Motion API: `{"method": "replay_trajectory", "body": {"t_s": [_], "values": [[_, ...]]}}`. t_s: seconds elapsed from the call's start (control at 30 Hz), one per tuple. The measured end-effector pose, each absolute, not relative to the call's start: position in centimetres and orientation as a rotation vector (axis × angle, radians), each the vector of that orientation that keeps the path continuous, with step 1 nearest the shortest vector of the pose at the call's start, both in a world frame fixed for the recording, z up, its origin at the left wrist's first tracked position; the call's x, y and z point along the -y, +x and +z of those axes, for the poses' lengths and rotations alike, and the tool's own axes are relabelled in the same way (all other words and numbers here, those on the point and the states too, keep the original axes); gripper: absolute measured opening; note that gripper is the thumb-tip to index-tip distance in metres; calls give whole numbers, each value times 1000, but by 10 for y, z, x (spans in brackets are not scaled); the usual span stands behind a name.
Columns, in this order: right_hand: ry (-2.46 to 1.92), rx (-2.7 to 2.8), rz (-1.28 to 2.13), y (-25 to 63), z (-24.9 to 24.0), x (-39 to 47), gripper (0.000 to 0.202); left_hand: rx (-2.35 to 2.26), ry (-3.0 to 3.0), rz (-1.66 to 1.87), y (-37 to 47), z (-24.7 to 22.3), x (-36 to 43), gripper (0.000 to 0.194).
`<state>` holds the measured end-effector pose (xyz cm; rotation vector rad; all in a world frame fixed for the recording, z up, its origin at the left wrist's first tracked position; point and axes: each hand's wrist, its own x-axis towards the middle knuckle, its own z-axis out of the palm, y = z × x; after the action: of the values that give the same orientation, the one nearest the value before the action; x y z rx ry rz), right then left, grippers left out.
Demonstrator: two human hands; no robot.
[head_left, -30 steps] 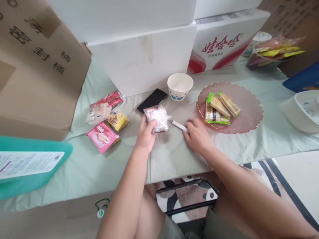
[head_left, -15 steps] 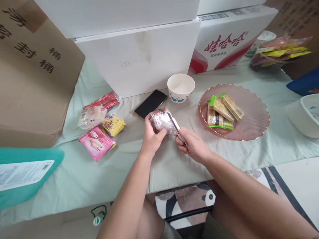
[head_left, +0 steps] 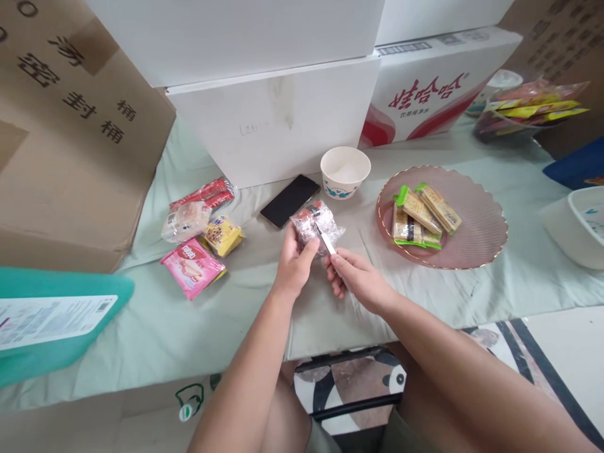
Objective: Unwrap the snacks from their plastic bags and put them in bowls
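Well off to the left of the left fingers stand a cardboard box [head_left: 80, 163] and, nearer the person, a teal container [head_left: 61, 352]. Closer, still left of those fingers, is a cluster of packets: a pink packet [head_left: 192, 267] in front, a clear-wrapped white pack [head_left: 186, 221] and a red packet [head_left: 210, 195] behind it, and a yellow packet [head_left: 224, 236] on the side nearest the fingers. Just beyond the left fingertips a dark phone [head_left: 290, 201] lies aslant on the green cloth [head_left: 245, 327].

The left hand [head_left: 295, 261] pinches a shiny wrapped pack [head_left: 306, 219] between thumb and fingers, raised in front of the phone. The right hand [head_left: 356, 277], just beside it, has its fingers closed around a slim knife [head_left: 326, 242], whose tip points at the pack; whether it touches the wrapper cannot be told. Beyond the right fingers stands a white paper bowl [head_left: 345, 173]. To their right, a pink scalloped plate [head_left: 481, 220] bears green-ended wafer packets [head_left: 418, 211]. Farthest right of the fingers is a white tub [head_left: 566, 229].
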<state>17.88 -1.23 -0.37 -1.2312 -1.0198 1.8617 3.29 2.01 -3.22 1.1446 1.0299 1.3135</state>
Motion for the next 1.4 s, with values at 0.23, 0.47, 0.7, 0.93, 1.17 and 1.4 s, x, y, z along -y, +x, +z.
{"method": "replay_trajectory", "body": {"t_s": [0.23,0.47,0.7,0.93,1.17,1.4], "values": [[-1363,1310,1944,195,-1,20,44,-1070,893,1470,18,-3,-17,53],[-1728,1998,787,216,-8,14,30,-1217,841,1555,9,-5,-19,43],[-1747,2166,373,222,-25,13,44,-1792,1285,1099,19,-11,12,64],[-1489,2150,277,218,-25,14,33,-1798,1936,908,6,-4,15,41],[-1186,2159,582,198,-14,19,51,-1573,1404,1097,1,-8,8,15],[-1188,2113,754,207,-15,15,33,-1540,1080,1165,-14,-11,4,9]]}}
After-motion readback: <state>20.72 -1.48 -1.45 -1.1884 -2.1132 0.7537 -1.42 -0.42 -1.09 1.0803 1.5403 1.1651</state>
